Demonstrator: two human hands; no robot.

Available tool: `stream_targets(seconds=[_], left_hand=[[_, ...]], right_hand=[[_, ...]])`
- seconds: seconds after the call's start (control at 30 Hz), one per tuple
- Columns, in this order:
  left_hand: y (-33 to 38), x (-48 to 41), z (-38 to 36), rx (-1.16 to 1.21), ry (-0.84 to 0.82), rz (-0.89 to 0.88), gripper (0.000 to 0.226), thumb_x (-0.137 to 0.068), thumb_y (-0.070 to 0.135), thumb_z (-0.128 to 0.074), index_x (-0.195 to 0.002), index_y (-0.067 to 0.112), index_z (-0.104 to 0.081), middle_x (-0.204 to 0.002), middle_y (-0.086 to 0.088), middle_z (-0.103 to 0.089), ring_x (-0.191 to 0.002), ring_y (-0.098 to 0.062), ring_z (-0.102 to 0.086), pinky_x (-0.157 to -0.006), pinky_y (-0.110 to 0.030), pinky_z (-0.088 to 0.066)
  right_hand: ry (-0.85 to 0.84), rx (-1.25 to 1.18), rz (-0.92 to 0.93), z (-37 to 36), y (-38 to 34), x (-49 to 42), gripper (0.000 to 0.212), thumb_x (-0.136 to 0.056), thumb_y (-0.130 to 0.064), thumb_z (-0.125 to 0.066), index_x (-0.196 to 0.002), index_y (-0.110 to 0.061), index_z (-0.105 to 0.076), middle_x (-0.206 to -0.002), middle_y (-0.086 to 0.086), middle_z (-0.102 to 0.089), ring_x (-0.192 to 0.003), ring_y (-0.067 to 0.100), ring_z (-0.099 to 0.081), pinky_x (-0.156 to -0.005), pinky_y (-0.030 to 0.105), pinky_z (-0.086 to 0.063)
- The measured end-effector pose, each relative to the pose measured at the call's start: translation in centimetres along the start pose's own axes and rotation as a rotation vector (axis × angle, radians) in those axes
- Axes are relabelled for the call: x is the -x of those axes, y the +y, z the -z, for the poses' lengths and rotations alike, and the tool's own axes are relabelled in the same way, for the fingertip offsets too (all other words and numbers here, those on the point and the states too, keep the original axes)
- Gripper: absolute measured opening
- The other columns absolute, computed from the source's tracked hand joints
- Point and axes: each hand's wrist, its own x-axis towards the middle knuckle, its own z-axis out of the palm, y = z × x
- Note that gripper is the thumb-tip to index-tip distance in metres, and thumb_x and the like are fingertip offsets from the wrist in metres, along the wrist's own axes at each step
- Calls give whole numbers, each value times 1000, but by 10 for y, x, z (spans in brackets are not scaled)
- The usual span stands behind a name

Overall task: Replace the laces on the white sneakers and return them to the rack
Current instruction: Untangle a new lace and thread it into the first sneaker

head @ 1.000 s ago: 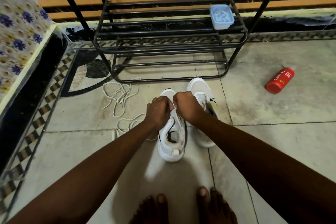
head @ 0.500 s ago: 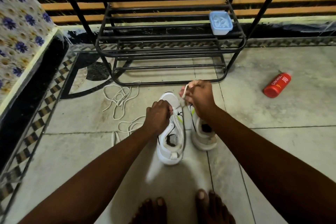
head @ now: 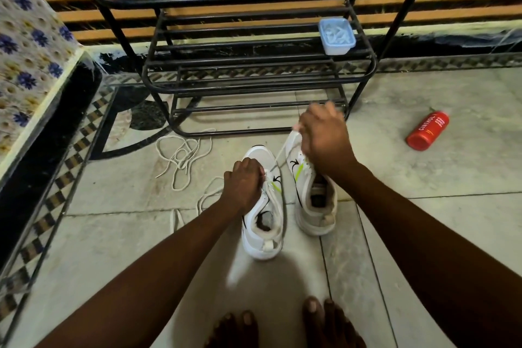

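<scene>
The left hand (head: 243, 184) grips the left sneaker (head: 264, 237) at its eyelets. The right hand (head: 324, 140), covering the right sneaker (head: 316, 206) toe, pinches a taut white lace (head: 283, 153). From the shoes, the black shoe rack (head: 254, 85) stands at 12 o'clock, loose laces (head: 180, 155) lie at 10 and a red Cinthol bottle (head: 427, 130) at 2.

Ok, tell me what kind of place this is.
Probably a room in a home: a black metal shoe rack stands on a tiled floor, with a floral-print cover at the left.
</scene>
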Motion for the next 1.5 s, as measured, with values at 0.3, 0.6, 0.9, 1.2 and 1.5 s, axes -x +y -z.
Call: stream_targets(seconds=[0.3,0.6,0.9,1.2,1.5], left_hand=[[-2,-1,-1,-54,-26,-6,20,-97,17,-51,-116,20,-54,-119,-3,-52,-116,-29,-47,-90,-45,-41],[-4,-1,-4,-51,-24,-28,19,-97,17,-51,-116,20,-53,-119,-3,-53,-113,-29,-48,-89,-45,-42],[-5,-4,-5,-68,-39,3,21,-96,15,-52,-115,23,-53,-119,0,-53,-115,-28,-49,-88,-44,-42],[-5,-2,-4,-27,-23,-10,18,-97,15,-53,-113,21,-54,-118,-3,-52,-114,-29,-47,-86,-43,-39],[-1,-3,0,-101,-63,-2,25,-97,16,-47,-121,17,-52,-123,-6,-50,-116,-30,-45,-87,-44,-42]], right_hand=[[-385,-301,-163,13,-31,-11,9,-103,-20,-45,-96,-16,-49,-84,12,-66,-60,20,-57,-52,30,-41],[-492,20,-14,36,47,2,17,-87,-18,-69,-73,-7,-71,-75,13,-58,-78,35,-60,-72,32,-44],[317,-178,-830,51,75,16,18,-88,-17,-67,-84,-3,-79,-83,14,-76,-76,29,-69,-77,38,-54],[-318,-174,-596,9,52,40,30,-80,-37,-79,-102,-19,-70,-93,-3,-61,-102,24,-61,-87,31,-44],[-764,306,130,-24,-34,22,30,-86,-4,-55,-109,-21,-62,-114,0,-59,-118,25,-49,-89,48,-31]])
